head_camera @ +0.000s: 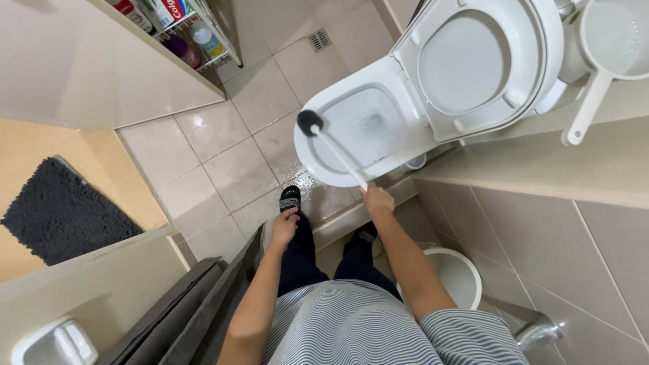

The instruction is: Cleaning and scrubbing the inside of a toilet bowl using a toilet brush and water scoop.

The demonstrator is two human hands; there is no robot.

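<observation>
Over by the left, a dark shaggy mat [57,213] lies on the tan floor beyond the doorway, and a wire rack [196,34] of bottles hangs up near the wall. The tiled floor [230,155] in front of the bowl shines wet, so footing counts here; the person stands in dark slippers, one foot [290,199] planted close to the toilet's front edge.

The left hand [284,226] hangs loosely curled against the thigh, holding nothing that I can see. It would do well braced there for balance, clear of any splash.

The right hand [376,201] is closed around the end of the toilet brush [331,145]. Its white handle slants up and left, and the black head sits at the left rim of the toilet [318,159], just at the lip of the bowl. To my eye the good way is to keep the grip firm near the end, press the bristles under the rim, and work around in short strokes, low enough that water does not flick onto the floor.

The seat and lid [473,61] stand raised. Further right, a white dipper [602,61] rests on the ledge, and a pail [456,274] sits on the floor beside the right leg.
</observation>
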